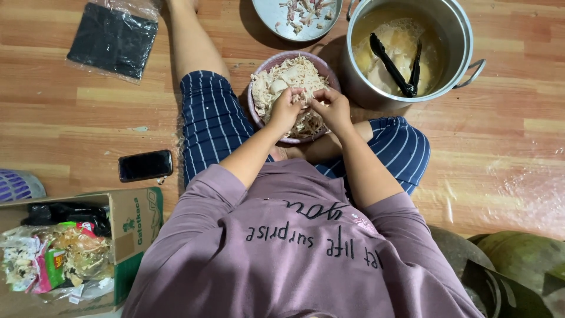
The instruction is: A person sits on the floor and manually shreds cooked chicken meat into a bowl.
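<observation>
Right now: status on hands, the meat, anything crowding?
Left hand and right hand both pinching shredded meat over purple bowl. Steel pot with black tongs close beside the bowl.

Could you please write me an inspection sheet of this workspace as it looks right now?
Surface: wooden plank floor, with a clear plastic sheet at the right.
Job's things: purple bowl full of shredded pale meat; steel pot of broth with black tongs inside; metal plate of scraps.
Clutter: black phone; black packet; cardboard box of wrappers.
Grips: left hand and right hand both pinch meat over the bowl.
Cables: nothing seen.
Surroundings: green bundle at lower right; lilac basket edge at left.
</observation>
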